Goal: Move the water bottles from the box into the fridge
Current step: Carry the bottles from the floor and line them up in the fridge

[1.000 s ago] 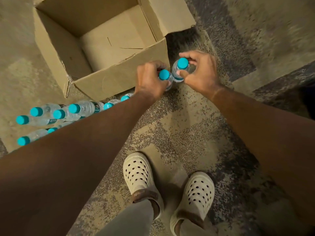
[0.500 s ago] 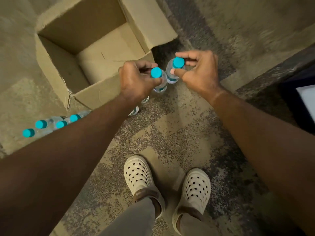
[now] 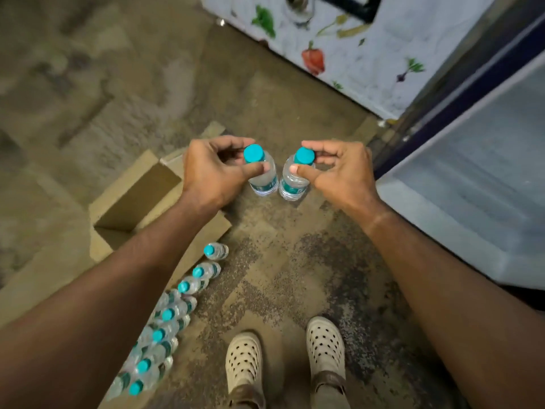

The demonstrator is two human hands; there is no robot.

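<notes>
Left hand pinched a clear bottle w/ teal cap at the neck. Right hand pinched its twin, upright, side by side.

Your left hand and right hand each hold a bottle side by side; the box lies under your left arm, a row of bottles near it, the fridge to your right.

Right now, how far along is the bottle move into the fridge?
Done: the cardboard box looks emptied, though the arm hides part of it, and the fridge stands open. In hand: the left hand pinches one water bottle by its neck, and the right hand pinches another. Left: a row of bottles stands on the floor, and no bottle shows in the visible part of the fridge.
</notes>
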